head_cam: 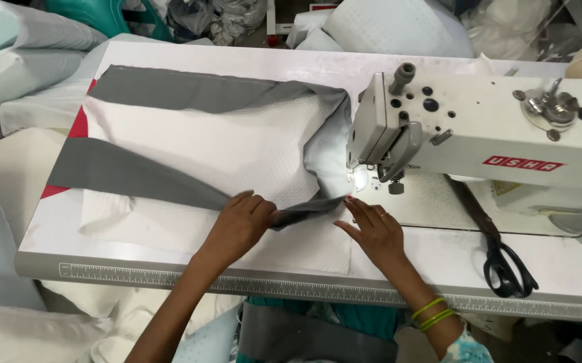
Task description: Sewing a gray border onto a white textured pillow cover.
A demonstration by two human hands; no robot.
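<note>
A white textured fabric piece (237,148) with grey border strips (129,176) lies spread on the white sewing table (559,272). My left hand (238,225) presses flat on the fabric and pinches the grey strip (304,210) near the front. My right hand (375,228) rests with fingers spread on the fabric, its fingertips just before the lit needle area (358,176) of the white sewing machine (492,134). The grey strip runs from my left hand toward the presser foot.
Black scissors (502,262) lie on the table right of my right hand. A ruler strip (136,274) runs along the table's front edge. Piles of white and pale cushions (15,60) surround the table at left and behind. More grey cloth (311,336) hangs under the table.
</note>
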